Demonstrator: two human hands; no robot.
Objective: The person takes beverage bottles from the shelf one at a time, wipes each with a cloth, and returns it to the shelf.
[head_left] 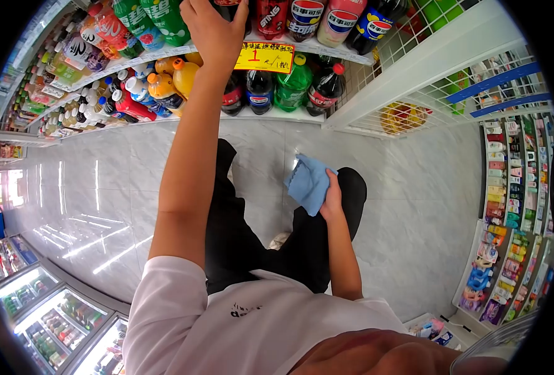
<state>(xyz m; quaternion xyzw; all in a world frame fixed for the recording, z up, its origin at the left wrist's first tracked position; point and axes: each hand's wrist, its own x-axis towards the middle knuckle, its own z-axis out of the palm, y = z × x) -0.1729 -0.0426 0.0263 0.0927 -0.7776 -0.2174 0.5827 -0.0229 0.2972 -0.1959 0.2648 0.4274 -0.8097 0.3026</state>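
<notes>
My left hand reaches up to the upper drinks shelf, its thumb and fingers round a dark bottle whose top lies outside the picture. Just right of it stand a red STING bottle and Pepsi bottles. Below my wrist a yellow price sign hangs on the shelf edge. My right hand holds a light blue cloth near my right knee; the cloth hangs loosely to the left of the fingers.
A lower shelf holds large bottles, among them a green one and an orange one. A white mesh rack stands to the right. Shelves of small goods line the far right, glass-door fridges the lower left. Grey tiles form the floor.
</notes>
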